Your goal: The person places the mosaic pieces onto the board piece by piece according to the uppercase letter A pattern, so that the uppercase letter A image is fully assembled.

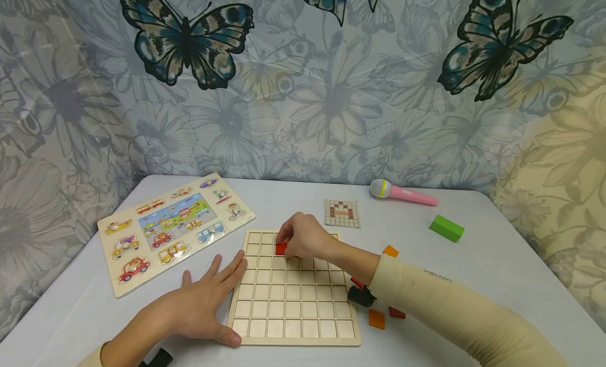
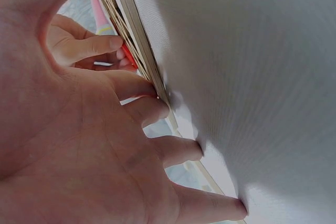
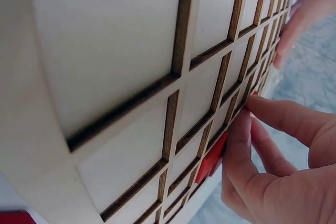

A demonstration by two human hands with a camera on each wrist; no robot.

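Note:
A wooden grid board (image 1: 293,341) lies on the table, its cells framed by thin raised strips. Near its far edge my right hand (image 1: 307,238) pinches a small red square tile (image 1: 281,248) between thumb and finger, at a cell in the second row. In the right wrist view, more red tile (image 3: 211,156) shows at the board beside the fingers (image 3: 239,140); the hand hides it from the head view. My left hand (image 1: 205,298) is spread along the board's left edge, fingertips and thumb touching it. The left wrist view shows its palm and outstretched fingers (image 2: 178,150).
A picture puzzle board (image 1: 177,233) lies at left. Behind the grid are a pattern card (image 1: 342,213) and a pink toy microphone (image 1: 407,193); a green block (image 1: 446,228) sits right. Orange tiles (image 1: 376,319), red pieces (image 1: 396,313) and a dark object (image 1: 361,296) lie by the right forearm.

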